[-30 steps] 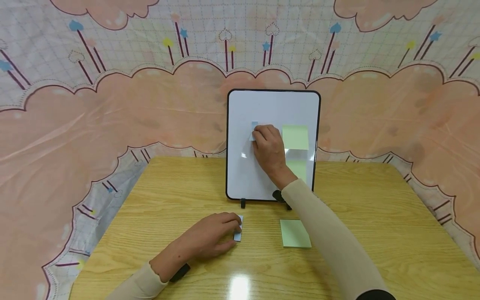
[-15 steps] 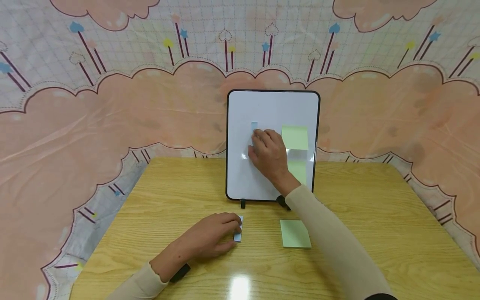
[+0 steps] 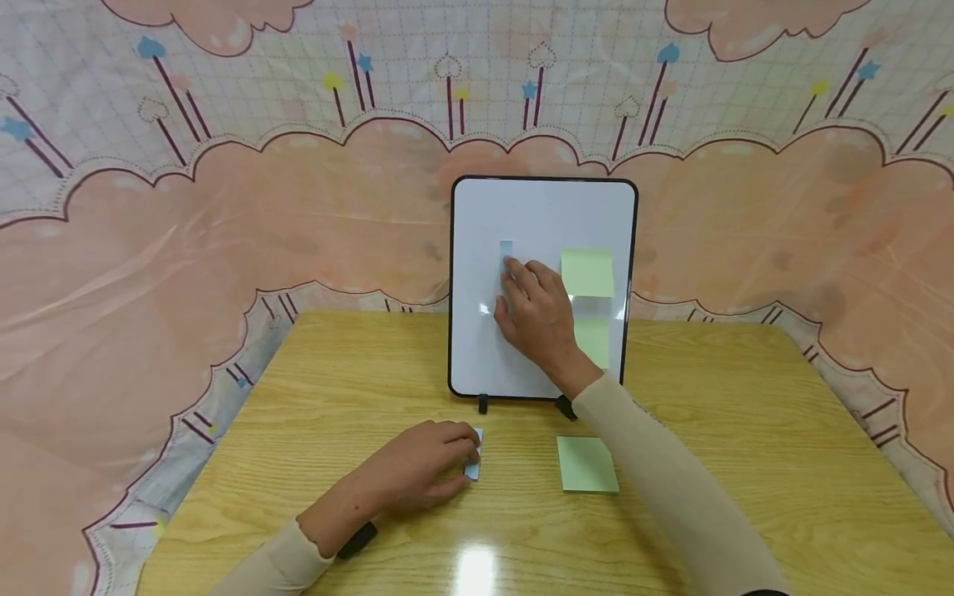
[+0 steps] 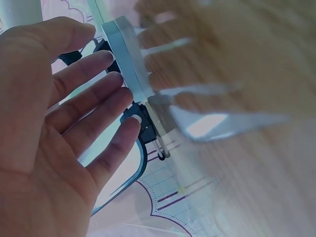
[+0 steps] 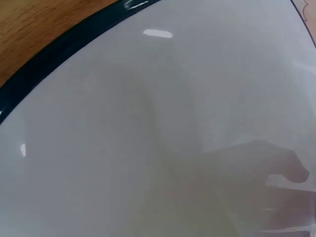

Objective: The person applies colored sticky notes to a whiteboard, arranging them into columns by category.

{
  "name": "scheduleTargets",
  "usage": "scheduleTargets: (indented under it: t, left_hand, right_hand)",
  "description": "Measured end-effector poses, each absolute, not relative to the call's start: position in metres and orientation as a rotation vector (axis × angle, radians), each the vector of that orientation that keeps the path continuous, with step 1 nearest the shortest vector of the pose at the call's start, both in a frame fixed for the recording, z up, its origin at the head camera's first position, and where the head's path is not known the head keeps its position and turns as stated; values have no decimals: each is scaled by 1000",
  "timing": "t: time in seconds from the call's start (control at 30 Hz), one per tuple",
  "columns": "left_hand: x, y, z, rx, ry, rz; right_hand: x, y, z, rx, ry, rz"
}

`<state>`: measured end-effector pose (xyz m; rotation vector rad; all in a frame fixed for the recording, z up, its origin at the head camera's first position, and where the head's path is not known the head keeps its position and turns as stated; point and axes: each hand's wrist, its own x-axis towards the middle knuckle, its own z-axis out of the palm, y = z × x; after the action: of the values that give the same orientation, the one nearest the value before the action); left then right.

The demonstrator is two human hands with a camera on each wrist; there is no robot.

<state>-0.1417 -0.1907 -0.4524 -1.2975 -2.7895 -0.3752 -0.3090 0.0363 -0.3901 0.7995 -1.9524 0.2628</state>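
In the head view a white board [image 3: 477, 348] with a black rim stands upright on the table. A narrow light-blue sticky note [image 3: 506, 247] is on its face, left of centre. My right hand [image 3: 538, 314] touches that note with a fingertip and covers its lower part; the fingers are loosely bent. On the table my left hand [image 3: 413, 465] rests its fingertips at a small light-blue sticky note pad [image 3: 473, 471]. The left wrist view shows relaxed fingers [image 4: 98, 116] along the edge of the pad [image 4: 123, 54]. The right wrist view holds only the board [image 5: 89, 128] and a hand's reflection.
Two green sticky notes, an upper one [image 3: 586, 273] and a lower one [image 3: 594, 339], are on the board's right side. A green note pad [image 3: 586, 465] lies on the wooden table [image 3: 335, 372], beside the right sleeve [image 3: 656, 463]. A patterned cloth [image 3: 358, 215] hangs behind.
My right hand has slid slightly down and right, its grasp on the blue note loosened to a fingertip touch. More of the note's top shows. The left hand has stayed still.
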Motion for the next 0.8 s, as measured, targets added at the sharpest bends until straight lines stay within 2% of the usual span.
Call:
scheduleTargets:
  t: [0.4, 0.8]
  left_hand:
    - [-146, -187, -448, -1297, -2708, -324]
    - [-160, -180, -432, -1164, -2632, -304]
  right_hand:
    - [-307, 40, -396, 815, -1952, 271]
    - [-303, 40, -400, 822, -1968, 305]
